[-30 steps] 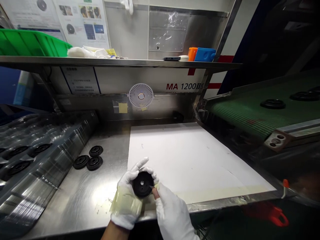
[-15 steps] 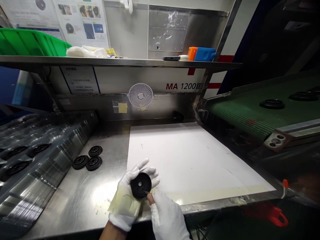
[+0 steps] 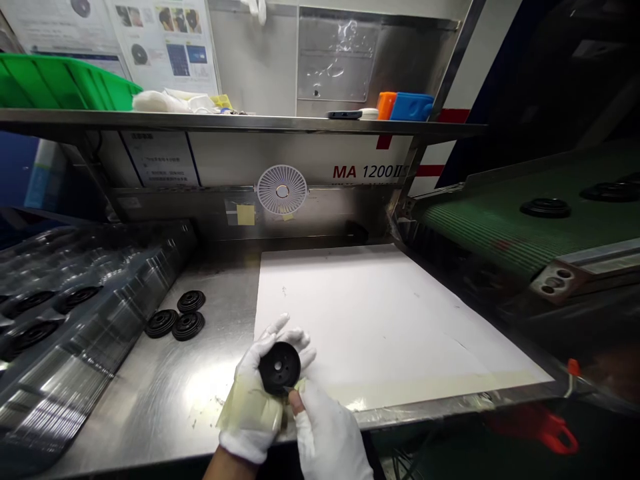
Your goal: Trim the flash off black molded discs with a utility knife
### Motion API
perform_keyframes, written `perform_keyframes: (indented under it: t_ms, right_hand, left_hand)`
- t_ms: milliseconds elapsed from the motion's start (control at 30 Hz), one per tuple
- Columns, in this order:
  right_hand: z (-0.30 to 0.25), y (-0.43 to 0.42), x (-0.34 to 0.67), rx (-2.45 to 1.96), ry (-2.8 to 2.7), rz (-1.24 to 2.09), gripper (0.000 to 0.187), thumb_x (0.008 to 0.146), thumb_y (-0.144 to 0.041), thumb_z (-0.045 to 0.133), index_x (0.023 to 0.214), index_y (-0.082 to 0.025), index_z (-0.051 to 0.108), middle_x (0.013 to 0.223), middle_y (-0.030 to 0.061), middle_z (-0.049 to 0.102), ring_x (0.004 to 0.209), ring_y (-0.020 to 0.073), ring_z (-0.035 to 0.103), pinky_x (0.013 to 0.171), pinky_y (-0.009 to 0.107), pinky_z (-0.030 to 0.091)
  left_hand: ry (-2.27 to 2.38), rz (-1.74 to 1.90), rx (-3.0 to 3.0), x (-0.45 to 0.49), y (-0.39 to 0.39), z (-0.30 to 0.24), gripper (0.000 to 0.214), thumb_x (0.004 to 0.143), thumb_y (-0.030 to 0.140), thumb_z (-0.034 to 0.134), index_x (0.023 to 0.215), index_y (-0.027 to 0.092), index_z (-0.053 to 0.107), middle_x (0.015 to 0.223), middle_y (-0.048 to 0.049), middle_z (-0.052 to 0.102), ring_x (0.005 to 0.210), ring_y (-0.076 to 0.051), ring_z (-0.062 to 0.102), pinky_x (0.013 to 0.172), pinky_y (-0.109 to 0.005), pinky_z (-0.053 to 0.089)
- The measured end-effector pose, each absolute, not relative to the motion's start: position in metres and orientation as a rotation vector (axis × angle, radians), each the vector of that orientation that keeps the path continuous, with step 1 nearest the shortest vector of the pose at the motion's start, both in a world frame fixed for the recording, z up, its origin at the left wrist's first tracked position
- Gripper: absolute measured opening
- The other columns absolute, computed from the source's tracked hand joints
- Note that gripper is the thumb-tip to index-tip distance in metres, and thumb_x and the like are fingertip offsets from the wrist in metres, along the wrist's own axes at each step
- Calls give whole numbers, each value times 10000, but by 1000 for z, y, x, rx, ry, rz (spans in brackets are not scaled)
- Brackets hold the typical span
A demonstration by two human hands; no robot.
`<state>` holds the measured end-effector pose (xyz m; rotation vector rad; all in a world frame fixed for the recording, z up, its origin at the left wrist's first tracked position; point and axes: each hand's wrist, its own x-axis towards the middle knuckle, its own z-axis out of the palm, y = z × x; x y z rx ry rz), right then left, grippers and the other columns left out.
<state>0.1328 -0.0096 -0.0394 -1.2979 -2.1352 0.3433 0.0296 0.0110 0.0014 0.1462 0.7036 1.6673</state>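
My left hand (image 3: 253, 393), in a white glove, cups a round black plastic wheel-like part (image 3: 273, 375) with a hole in its middle, its hollow face turned up to me. My right hand (image 3: 330, 427), also gloved with a bare thumb tip, pinches a small thin pointed tool (image 3: 287, 389). The tool's tip meets the lower rim of the black part; most of the tool is hidden in my fingers. To the left, three similar black parts (image 3: 188, 326) lie grouped on the metal table (image 3: 150, 393).
Stacked clear plastic trays (image 3: 100, 347) holding black parts stand at left. A white sheet (image 3: 380, 313) covers the table's right side. Beyond it runs a green conveyor (image 3: 480, 220) carrying black parts. A shelf (image 3: 280, 124) with a green bin (image 3: 65, 83) crosses above a small fan (image 3: 281, 190).
Both hands have shifted slightly left with the black part. The tool's tip has moved from inside the part's face to its lower rim.
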Motion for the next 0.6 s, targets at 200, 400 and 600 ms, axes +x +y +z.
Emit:
perform_keyframes:
  t_ms: [200, 400, 600]
  right_hand:
    - [-8, 1, 156, -1167, -1770, 1287, 459, 913, -541, 216, 708, -222, 474, 545, -33, 475, 526, 148, 505, 525, 240, 384]
    - [5, 30, 216, -1744, -2047, 419, 568, 658, -356, 653, 1177, -222, 466, 924, 49, 584, 712, 233, 579, 661, 342, 430]
    - [14, 28, 213, -1513, -1873, 932, 314, 833, -475, 454, 969, -225, 587, 900, 38, 646, 861, 232, 595, 763, 321, 441]
  left_hand:
    - [772, 1686, 75, 22, 7, 9, 368, 759, 189, 538, 1110, 91, 589, 745, -65, 616, 699, -179, 603, 774, -430, 512]
    - [766, 1753, 128, 20, 9, 12, 331, 751, 226, 579, 1036, 66, 626, 726, -62, 598, 679, -179, 588, 719, -399, 518]
    - [783, 1753, 124, 25, 8, 14, 285, 745, 231, 597, 983, 85, 654, 715, -49, 597, 666, -168, 587, 732, -397, 519]
